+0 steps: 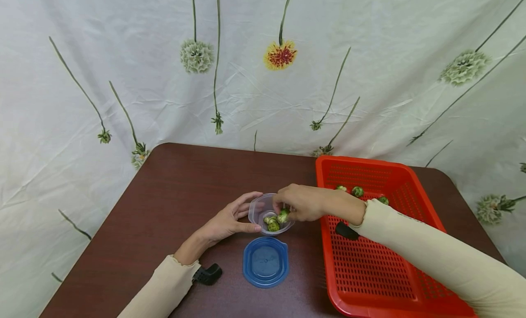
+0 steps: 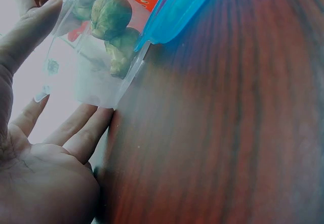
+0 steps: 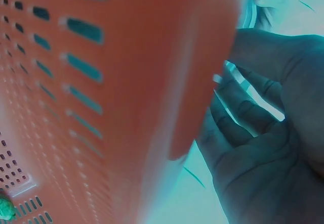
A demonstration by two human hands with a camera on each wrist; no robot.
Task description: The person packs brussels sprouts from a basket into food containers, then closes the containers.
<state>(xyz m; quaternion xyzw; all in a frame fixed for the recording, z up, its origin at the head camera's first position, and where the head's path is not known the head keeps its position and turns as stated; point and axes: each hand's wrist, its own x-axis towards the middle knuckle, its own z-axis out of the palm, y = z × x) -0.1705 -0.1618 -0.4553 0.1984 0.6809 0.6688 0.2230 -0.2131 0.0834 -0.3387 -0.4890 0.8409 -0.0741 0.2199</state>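
Observation:
A clear plastic container (image 1: 255,211) stands on the table, with a few Brussels sprouts (image 1: 272,224) at its bottom. My left hand (image 1: 230,220) holds it from the left, thumb at the near side and fingers around the far side. In the left wrist view, sprouts (image 2: 111,16) show through the see-through wall. Reaching in over the right rim, my right hand (image 1: 306,202) pinches a Brussels sprout (image 1: 283,215) low inside the container. The red basket's side hides those fingertips in the right wrist view. Just in front of the container lies a blue lid (image 1: 265,263).
On the right a large red perforated basket (image 1: 334,281) stands under my right forearm. Several loose sprouts (image 1: 357,191) lie toward its far end. The dark wooden table (image 1: 164,195) ends at a hanging flowered cloth (image 1: 246,80) behind.

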